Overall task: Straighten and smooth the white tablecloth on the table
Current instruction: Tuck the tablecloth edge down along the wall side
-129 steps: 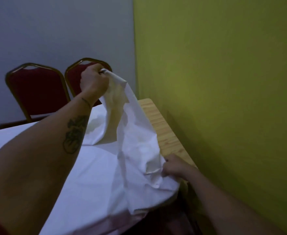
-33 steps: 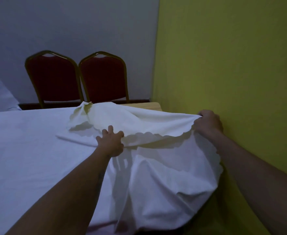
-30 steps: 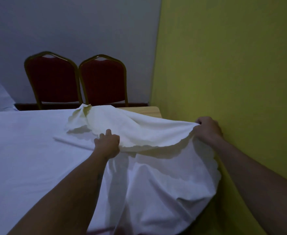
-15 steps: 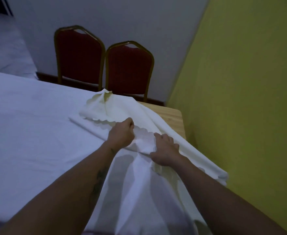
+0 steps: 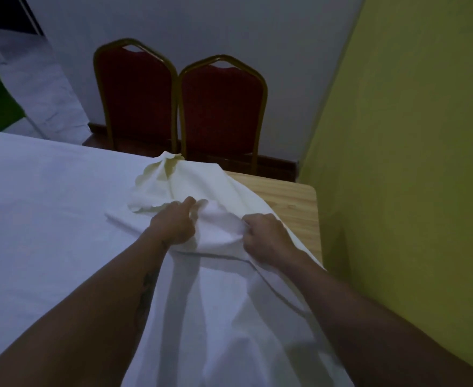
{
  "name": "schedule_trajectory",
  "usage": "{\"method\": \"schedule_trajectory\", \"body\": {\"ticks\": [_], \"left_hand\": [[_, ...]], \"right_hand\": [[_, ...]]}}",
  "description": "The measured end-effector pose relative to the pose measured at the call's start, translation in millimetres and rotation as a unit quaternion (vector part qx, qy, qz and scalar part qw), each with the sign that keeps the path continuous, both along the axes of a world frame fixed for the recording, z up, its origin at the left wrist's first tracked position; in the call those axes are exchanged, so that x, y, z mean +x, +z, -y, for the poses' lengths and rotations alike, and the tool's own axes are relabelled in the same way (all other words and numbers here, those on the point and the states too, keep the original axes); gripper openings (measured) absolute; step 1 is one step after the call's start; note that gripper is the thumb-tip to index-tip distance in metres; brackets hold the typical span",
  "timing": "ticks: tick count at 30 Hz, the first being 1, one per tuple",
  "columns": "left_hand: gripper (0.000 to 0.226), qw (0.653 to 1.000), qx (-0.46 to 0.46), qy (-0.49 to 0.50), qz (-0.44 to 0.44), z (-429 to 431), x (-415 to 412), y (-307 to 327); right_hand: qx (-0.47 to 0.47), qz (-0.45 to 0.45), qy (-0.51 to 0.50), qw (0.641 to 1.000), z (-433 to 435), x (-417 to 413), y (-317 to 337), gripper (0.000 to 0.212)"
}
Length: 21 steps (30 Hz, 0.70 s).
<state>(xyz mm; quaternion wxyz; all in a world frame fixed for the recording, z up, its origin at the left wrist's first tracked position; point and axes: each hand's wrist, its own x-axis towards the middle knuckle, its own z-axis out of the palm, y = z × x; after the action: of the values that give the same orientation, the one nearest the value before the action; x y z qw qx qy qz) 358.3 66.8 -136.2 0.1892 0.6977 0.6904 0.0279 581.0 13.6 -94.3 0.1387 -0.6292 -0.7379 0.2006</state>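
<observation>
The white tablecloth (image 5: 48, 219), soft, light and likely to wrinkle, lies on the table (image 5: 294, 202), and the left hand (image 5: 174, 223) and right hand (image 5: 266, 236) both pinch its bunched folded-back edge, a good place to pull.

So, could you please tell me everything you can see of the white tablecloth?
The white tablecloth is thin, plain fabric with a scalloped edge. Its left part lies flat; its far right corner is folded back in a rumpled heap, leaving the wooden table corner bare. The near side drapes down towards the camera. The left hand and right hand each grip a bunched fold of it.
</observation>
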Motion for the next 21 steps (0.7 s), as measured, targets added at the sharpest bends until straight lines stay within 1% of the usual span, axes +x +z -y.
{"method": "schedule_trajectory", "body": {"ticks": [2, 3, 6, 9, 12, 14, 15, 16, 18, 19, 21], "left_hand": [[0.028, 0.999, 0.024, 0.001, -0.021, -14.8, 13.1, 9.9], [0.024, 0.999, 0.038, 0.014, -0.019, -22.3, 22.7, 16.1], [0.020, 0.995, 0.088, 0.039, 0.024, -53.2, 69.4, 44.2], [0.018, 0.987, 0.140, 0.027, 0.075, -88.7, 129.7, 85.0], [0.030, 0.975, 0.155, 0.008, 0.161, -123.8, 194.3, 120.5], [0.035, 0.952, 0.162, -0.019, 0.257, -136.7, 233.4, 141.6], [0.040, 0.940, 0.150, -0.040, 0.303, -139.1, 250.3, 151.3], [0.050, 0.933, 0.131, -0.073, 0.328, -140.5, 263.7, 158.8], [0.073, 0.931, 0.071, -0.148, 0.324, -140.8, 280.0, 164.6], [0.078, 0.932, 0.051, -0.171, 0.316, -139.8, 282.5, 162.6], [0.073, 0.932, 0.034, -0.180, 0.312, -136.0, 279.6, 150.7]], "right_hand": [[0.035, -0.037, -0.017, 0.999, -13.0, 17.2, 14.7, 0.018], [0.049, -0.057, -0.039, 0.996, -18.8, 29.0, 20.6, 0.021], [0.093, -0.087, -0.141, 0.982, -37.3, 72.6, 35.6, 0.027], [0.130, -0.108, -0.254, 0.952, -49.6, 115.0, 47.4, 0.029], [0.134, -0.096, -0.335, 0.928, -55.7, 159.3, 55.2, 0.024], [0.120, -0.090, -0.375, 0.915, -56.5, 182.3, 56.2, 0.013], [0.111, -0.095, -0.392, 0.908, -57.0, 191.1, 56.3, 0.007], [0.103, -0.111, -0.408, 0.900, -59.2, 198.3, 55.9, 0.006], [0.084, -0.155, -0.436, 0.882, -68.1, 208.3, 56.0, 0.015], [0.070, -0.163, -0.445, 0.878, -74.5, 210.2, 56.2, 0.025], [0.037, -0.127, -0.435, 0.891, -85.9, 208.9, 55.2, 0.050]]}}
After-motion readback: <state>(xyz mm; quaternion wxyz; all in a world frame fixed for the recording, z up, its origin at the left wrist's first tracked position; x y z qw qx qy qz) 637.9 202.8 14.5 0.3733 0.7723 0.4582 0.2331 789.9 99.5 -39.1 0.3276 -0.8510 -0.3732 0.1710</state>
